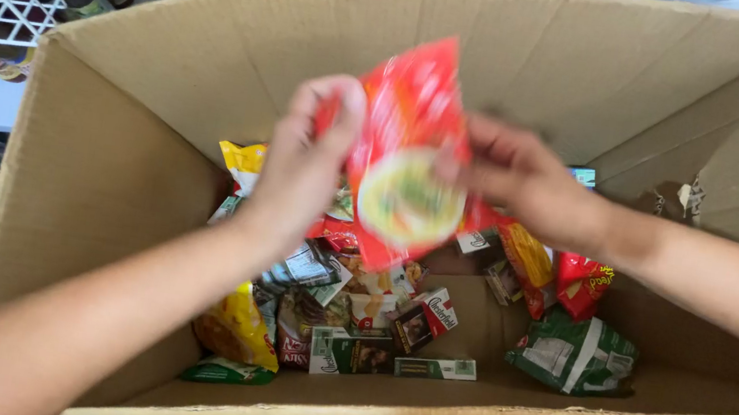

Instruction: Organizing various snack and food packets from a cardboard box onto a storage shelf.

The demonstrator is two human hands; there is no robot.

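Red snack packet pinched between left hand and right hand above cardboard box.

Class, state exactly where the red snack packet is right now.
In the head view, the red snack packet is held up at centre between the left hand and right hand, above the cardboard box of mixed packets.

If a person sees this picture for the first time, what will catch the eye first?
First, the red snack packet with a round yellow-green picture, held up in the centre by the left hand and the right hand. Around it rises a big cardboard box; on its floor lies a heap of small packets, with a green bag apart at the right.
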